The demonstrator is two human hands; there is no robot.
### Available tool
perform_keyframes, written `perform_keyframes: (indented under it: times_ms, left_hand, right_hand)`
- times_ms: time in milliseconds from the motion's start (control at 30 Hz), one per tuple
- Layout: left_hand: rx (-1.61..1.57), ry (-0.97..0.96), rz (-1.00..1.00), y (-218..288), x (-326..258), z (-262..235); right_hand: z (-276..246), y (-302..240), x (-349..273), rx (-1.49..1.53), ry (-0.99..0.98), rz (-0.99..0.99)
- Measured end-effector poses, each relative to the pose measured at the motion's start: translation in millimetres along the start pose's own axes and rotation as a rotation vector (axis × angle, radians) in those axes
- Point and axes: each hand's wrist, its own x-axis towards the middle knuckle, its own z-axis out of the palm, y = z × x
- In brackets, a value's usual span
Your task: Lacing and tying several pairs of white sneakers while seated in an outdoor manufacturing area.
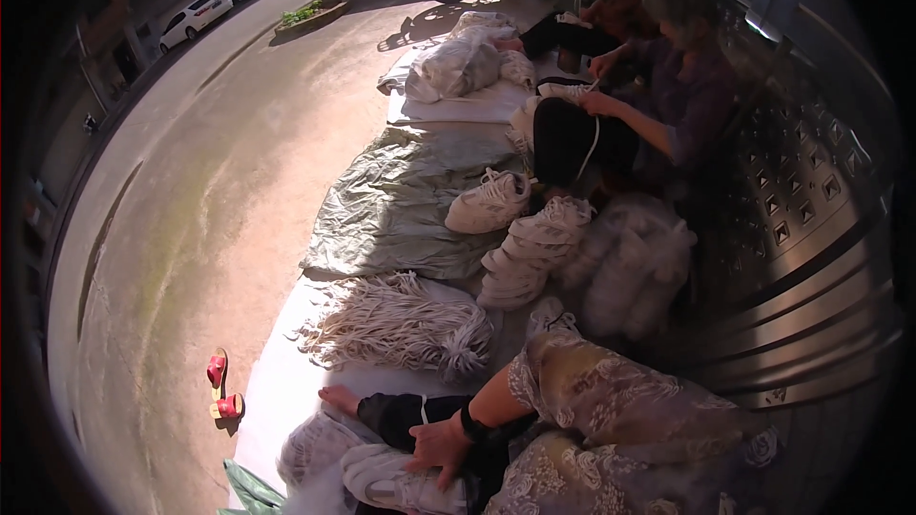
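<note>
My right hand (441, 450), with a black band on the wrist, comes in from the right under a lace-patterned sleeve (611, 386). Its fingers are spread over the upper edge of a white sneaker (382, 477) and grip it near my dark-trousered leg. My left hand does not show. Next to that sneaker, on its left, lies another pale shoe-like bundle (307, 450), partly wrapped in something thin. Beyond my legs is a pile of white shoelaces (396, 322). A row of nested white sneakers (534, 250) stands farther off, with a single sneaker (489, 200) beside it.
A co-worker (682, 86) sits farther up, both hands on a sneaker and its lace; another person sits beyond. Clear plastic bags (634, 262) stand near the metal door (792, 191). A grey-green sheet (401, 200) covers the ground. Red sandals (224, 391) lie at left.
</note>
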Motion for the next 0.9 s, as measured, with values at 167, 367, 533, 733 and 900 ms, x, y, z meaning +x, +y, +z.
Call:
perform_keyframes:
  times_ms: [167,367,533,733,900]
  left_hand:
    - [-0.010,0.138,0.039,-6.7,-13.2,16.1]
    - [0.058,0.217,-0.222,2.9,-13.0,13.3]
    - [0.136,0.208,-0.235,-8.4,-13.4,16.5]
    - [0.092,0.009,-0.291,-8.6,-22.5,-13.2]
    - [0.154,0.467,-0.195,-18.8,-32.7,-26.7]
  right_hand:
    - [23.8,-14.9,4.9,0.063,-0.163,0.023]
    - [13.5,-17.0,7.3,-0.033,-0.095,-0.065]
    - [13.4,-17.8,13.5,-0.051,-0.085,-0.094]
    - [-8.9,-7.5,23.1,0.104,-0.198,-0.127]
    - [-35.8,-8.4,15.2,-0.048,-0.015,-0.199]
